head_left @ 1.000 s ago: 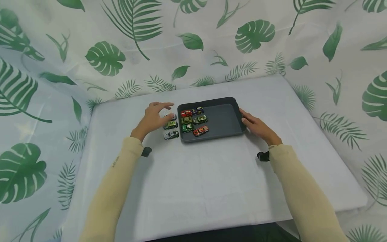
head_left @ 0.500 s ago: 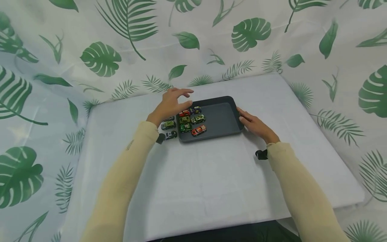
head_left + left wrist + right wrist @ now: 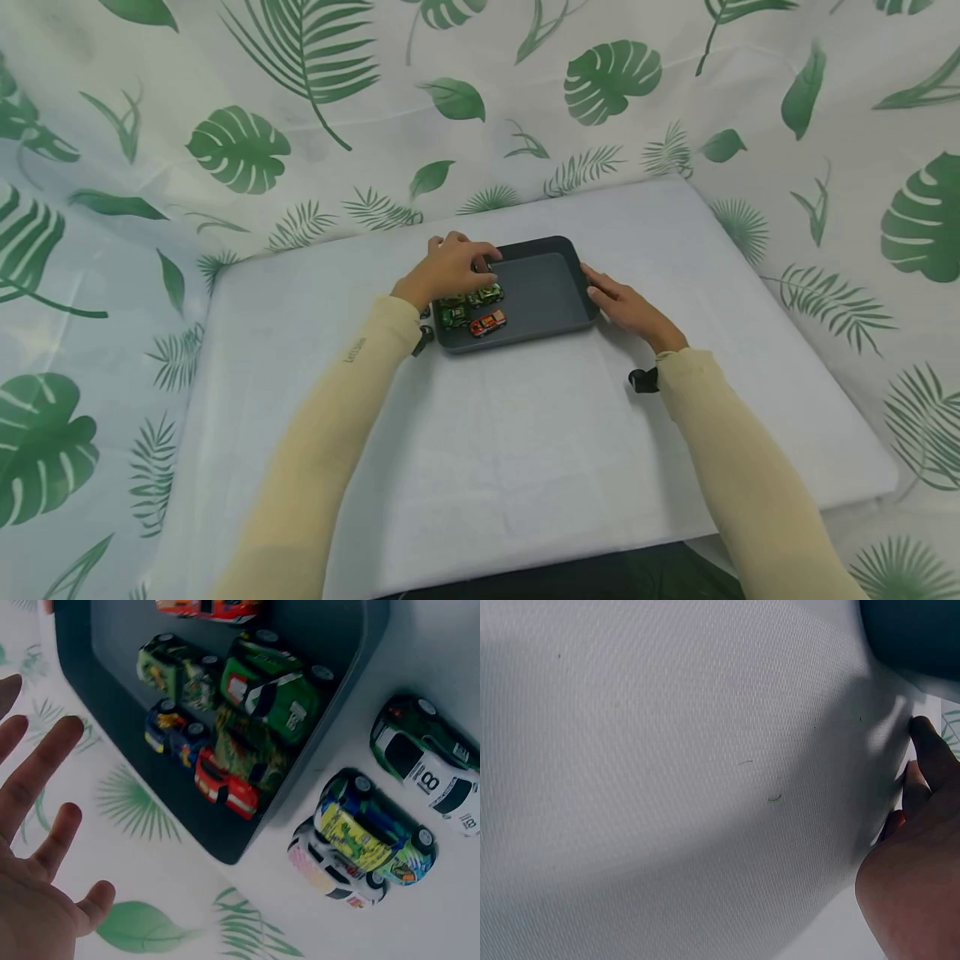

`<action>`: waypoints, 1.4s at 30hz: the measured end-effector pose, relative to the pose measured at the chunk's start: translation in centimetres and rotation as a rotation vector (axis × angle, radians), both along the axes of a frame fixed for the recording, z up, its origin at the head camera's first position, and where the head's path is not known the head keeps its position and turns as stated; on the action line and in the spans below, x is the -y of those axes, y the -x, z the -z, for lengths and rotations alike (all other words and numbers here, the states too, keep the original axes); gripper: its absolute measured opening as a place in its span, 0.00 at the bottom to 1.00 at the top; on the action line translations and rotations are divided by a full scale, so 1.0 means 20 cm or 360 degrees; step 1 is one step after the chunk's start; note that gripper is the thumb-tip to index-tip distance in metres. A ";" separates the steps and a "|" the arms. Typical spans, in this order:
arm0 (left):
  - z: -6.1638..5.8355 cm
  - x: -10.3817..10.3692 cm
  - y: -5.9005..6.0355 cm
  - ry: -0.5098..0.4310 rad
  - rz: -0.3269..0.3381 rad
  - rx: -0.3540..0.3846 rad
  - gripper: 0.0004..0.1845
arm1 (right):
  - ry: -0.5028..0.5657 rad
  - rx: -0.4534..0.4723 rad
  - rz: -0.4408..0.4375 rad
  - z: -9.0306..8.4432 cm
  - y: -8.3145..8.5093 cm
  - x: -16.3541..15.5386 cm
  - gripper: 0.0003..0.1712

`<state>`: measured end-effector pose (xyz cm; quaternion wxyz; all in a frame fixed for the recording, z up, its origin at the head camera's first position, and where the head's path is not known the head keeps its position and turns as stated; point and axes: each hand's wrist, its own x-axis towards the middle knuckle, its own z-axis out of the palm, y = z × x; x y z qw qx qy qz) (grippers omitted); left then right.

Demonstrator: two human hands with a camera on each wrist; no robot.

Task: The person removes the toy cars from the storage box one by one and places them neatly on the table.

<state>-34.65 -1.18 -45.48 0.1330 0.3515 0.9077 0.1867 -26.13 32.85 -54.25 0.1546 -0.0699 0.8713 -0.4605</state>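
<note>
A dark grey tray (image 3: 543, 283) lies on the white table. My left hand (image 3: 448, 268) hangs over its far left corner, hiding some toy cars. In the left wrist view its fingers are spread and hold nothing. Inside the tray sit a red toy car (image 3: 226, 785), a dark blue one (image 3: 174, 733), a camouflage one (image 3: 251, 754), a green one (image 3: 274, 694), a light green camouflage one (image 3: 176, 673) and an orange one (image 3: 214, 607). My right hand (image 3: 636, 315) rests against the tray's right edge, fingers extended.
Outside the tray's left edge stand a yellow-and-blue toy car (image 3: 375, 829), a white-and-pink one (image 3: 330, 862) and a silver-and-green one (image 3: 435, 769). A leaf-patterned cloth (image 3: 247, 75) hangs behind the white table (image 3: 525, 450).
My left hand has moved right, from above the loose cars to over the tray's left part, where it dips lower. My right hand stays at the tray's right edge.
</note>
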 end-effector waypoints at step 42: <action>0.26 -0.10 -0.12 0.0457 0.0167 -0.0197 0.17 | 0.0006 0.0029 0.0031 0.04 0.02 -0.01 0.35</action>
